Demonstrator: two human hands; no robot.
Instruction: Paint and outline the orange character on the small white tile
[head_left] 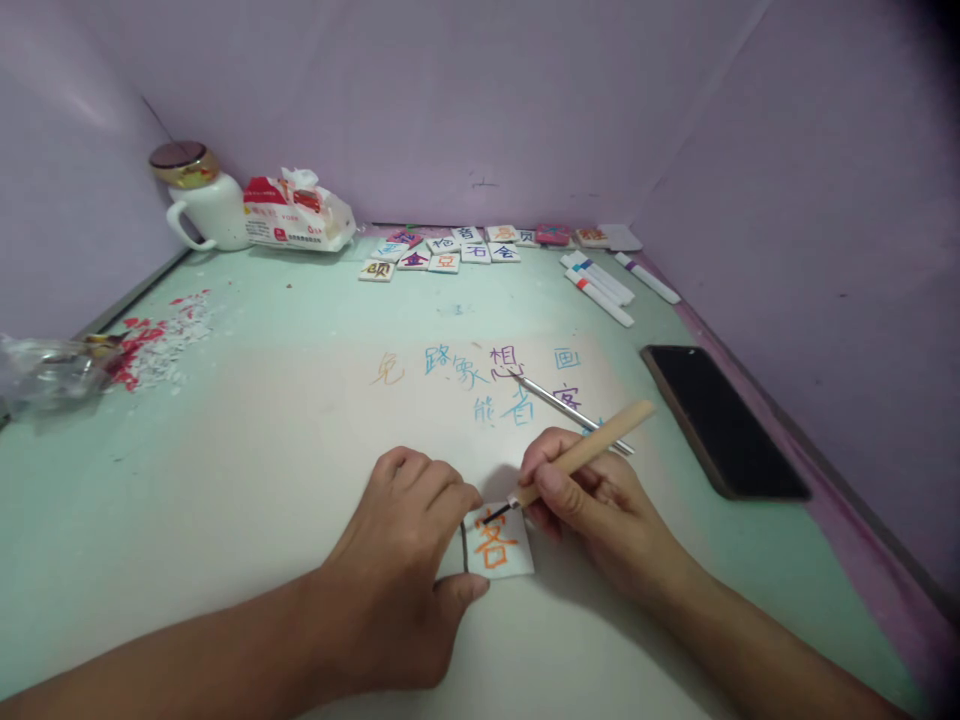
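Note:
A small white square block [521, 556] bearing an orange character lies flat on the table, a dark line running down near its left side. My left hand [409, 560] pins it from the left, fingers along the far edge and thumb at the near edge; its left part is hidden under the hand. Held like a pen in my right hand [592, 490] is a carving knife [600, 440] with a pale wooden handle. Its thin dark tip touches the upper part of the orange character. Just beyond that hand lies a slim silver metal pen-like tool [562, 405].
Coloured characters are written on the green-white table [262, 450]. A phone [724, 420] and several markers [600, 285] lie right. Several character blocks [476, 252] line the back. Left stand a mug [217, 210], tissue pack [296, 212], red-white shavings [161, 340] and a plastic bag [52, 370].

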